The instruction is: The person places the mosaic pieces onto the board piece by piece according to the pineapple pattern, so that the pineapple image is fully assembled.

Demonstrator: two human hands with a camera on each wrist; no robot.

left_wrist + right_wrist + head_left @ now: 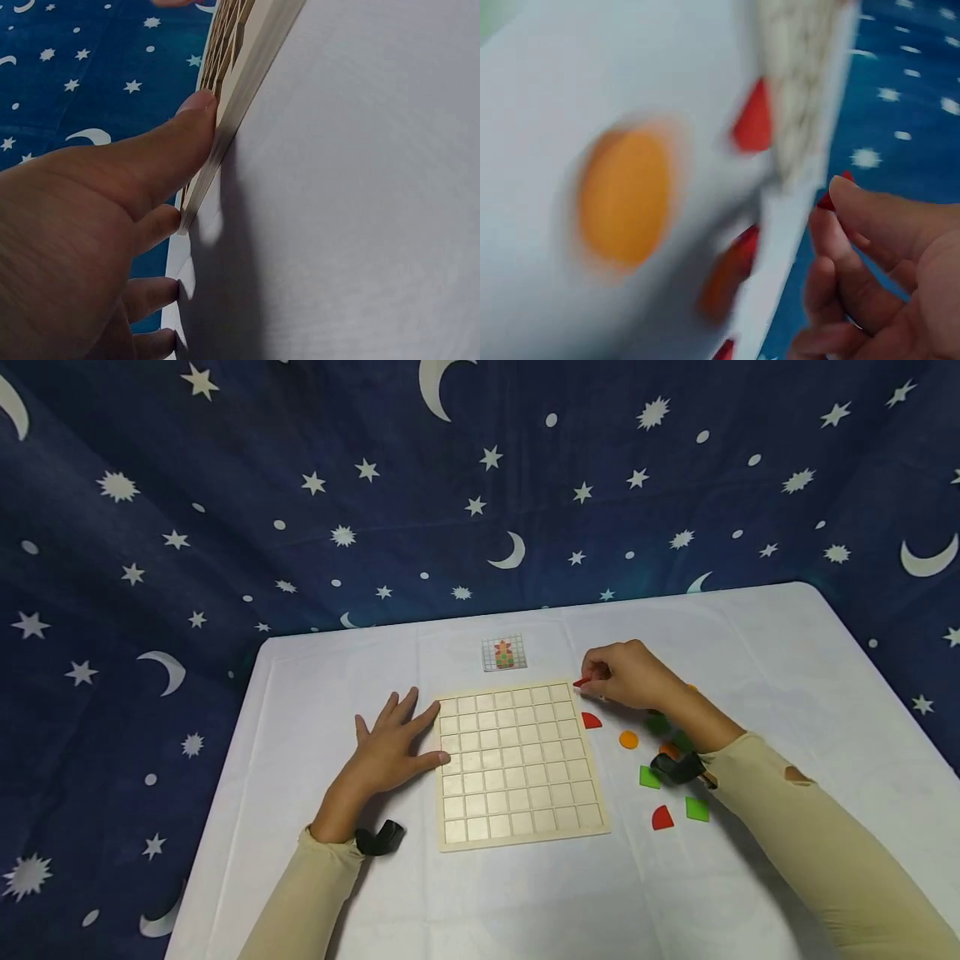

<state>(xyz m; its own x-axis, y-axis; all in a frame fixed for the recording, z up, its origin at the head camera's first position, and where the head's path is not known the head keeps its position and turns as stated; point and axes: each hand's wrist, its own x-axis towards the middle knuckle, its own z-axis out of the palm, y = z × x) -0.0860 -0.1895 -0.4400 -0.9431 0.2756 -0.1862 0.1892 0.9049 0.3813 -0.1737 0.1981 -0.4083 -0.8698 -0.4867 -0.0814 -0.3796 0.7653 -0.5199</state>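
Note:
A square wooden grid board (522, 762) lies on the table. My left hand (390, 747) is at its left edge with fingers spread, the thumb and index finger touching the rim; the left wrist view shows the thumb (176, 142) resting on the board's edge (247, 82). My right hand (626, 675) pinches a small red piece (581, 682) between thumb and fingertips, just off the board's top right corner. In the right wrist view the red piece (835, 190) is mostly covered by the thumb. A red quarter-circle piece (592, 721) lies just below, beside the board.
A small pattern card (504, 652) lies behind the board. Right of the board are an orange disc (628, 740), green squares (697, 809) and another red quarter-circle (662, 817), with more pieces partly under the right forearm. A dark star-patterned cloth (420, 485) hangs behind the white table.

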